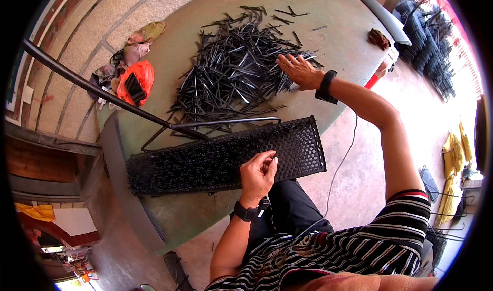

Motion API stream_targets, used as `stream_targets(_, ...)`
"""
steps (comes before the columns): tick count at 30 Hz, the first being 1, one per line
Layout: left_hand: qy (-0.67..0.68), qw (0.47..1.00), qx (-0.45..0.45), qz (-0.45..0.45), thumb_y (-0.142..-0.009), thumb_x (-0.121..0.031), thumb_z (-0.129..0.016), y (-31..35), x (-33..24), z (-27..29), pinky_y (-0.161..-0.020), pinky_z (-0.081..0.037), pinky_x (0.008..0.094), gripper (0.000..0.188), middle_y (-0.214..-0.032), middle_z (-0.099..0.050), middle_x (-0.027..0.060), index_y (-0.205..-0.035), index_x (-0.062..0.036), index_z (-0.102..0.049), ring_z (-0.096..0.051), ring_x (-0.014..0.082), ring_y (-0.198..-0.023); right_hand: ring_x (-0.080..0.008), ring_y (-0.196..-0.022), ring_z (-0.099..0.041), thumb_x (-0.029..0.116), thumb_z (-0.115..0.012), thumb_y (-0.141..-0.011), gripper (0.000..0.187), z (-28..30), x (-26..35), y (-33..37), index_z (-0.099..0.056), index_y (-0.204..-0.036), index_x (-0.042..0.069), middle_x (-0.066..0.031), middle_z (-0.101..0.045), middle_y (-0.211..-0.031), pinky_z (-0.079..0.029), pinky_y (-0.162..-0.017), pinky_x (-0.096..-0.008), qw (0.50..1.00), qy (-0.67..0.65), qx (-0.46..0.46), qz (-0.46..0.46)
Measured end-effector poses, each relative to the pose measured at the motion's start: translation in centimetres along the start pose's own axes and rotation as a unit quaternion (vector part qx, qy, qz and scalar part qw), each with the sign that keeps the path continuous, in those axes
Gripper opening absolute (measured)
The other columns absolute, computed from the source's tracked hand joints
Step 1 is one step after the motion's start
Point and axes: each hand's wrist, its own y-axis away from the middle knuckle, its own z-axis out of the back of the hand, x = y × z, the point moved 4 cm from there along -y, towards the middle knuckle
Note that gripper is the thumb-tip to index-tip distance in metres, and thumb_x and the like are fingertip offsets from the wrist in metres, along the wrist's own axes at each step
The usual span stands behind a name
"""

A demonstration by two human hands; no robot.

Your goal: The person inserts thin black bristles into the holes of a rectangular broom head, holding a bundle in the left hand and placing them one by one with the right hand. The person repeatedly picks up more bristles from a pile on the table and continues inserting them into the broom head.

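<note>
A long black perforated panel [304, 155] lies across the near side of the table, with a dark rod handle [97, 82] and a bent metal brace attached. Dense black tufts [179, 162] fill its left and middle; bare holes show at its right end. My left hand [258, 177] is over the panel where tufts give way to bare holes. Its thumb and fingers are pinched together, and anything between them is too small to make out. My right hand [303, 74] reaches to the right edge of a pile of thin black strips [236, 70], its fingers stretched out flat.
The strips lie on a large greenish table [328, 14]. Along its left edge sit an orange plastic bag [146, 75] with a black phone [135, 88] and some crumpled cloths [146, 33]. A dark brown lump [378, 38] rests far right. Black racks [423, 39] are stacked beyond.
</note>
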Motion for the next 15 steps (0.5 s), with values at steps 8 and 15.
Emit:
stream_targets(8, -0.001, 1.000, 0.003, 0.003, -0.080, -0.003, -0.065, -0.1, 0.1, 0.0, -0.046, -0.038, 0.0177, 0.014, -0.066, -0.060, 0.0031, -0.093, 0.0024, -0.065, -0.051, 0.0031, -0.051, -0.0267, -0.101, -0.050, 0.008, -0.059, -0.072, 0.043, -3.8, -2.0, -3.5, -0.050, -0.111, -0.008, -0.0158, -0.049, -0.111, -0.042, -0.078, -0.0341, 0.997, -0.069, -0.016, -0.033)
stream_targets(15, -0.012, 1.000, -0.001, 0.000, -0.080, -0.003, -0.065, 0.0, 0.1, 0.1, -0.046, -0.038, 0.0175, 0.014, -0.068, -0.060, 0.0032, -0.093, 0.0021, -0.065, -0.049, 0.0021, -0.052, -0.0261, -0.097, -0.051, 0.010, -0.053, -0.079, 0.025, -4.3, -0.7, -3.8, -0.053, -0.101, -0.003, -0.0134, -0.052, -0.102, -0.043, -0.083, -0.0360, 0.985, -0.067, -0.136, 0.083)
